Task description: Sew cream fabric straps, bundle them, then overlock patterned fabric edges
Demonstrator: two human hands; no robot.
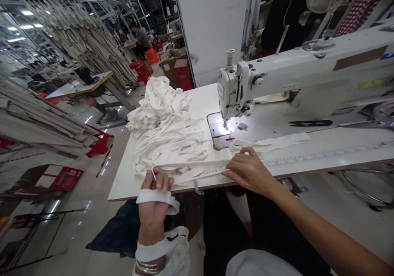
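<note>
Between my two hands a white fabric strip [191,175] runs along the front of the sewing table. My left hand [155,200] has its fingers closed on the strip's left end, and more white bands loop around its palm and wrist. Farther right, my right hand [248,170] pinches the same strip between thumb and fingers. Another white strip [277,143] lies just beyond the right hand. Behind my left hand rises a heap of white fabric bands [172,132]. The sewing machine [234,89] stands past my right hand, its needle area lit.
A measuring tape [314,156] runs along the table's [123,181] front edge. Black thread snips [310,123] rest on the machine bed. Hanging fabric [40,116] lines the left side. A red stool [100,141] stands on the floor, and a person [141,40] sits far back.
</note>
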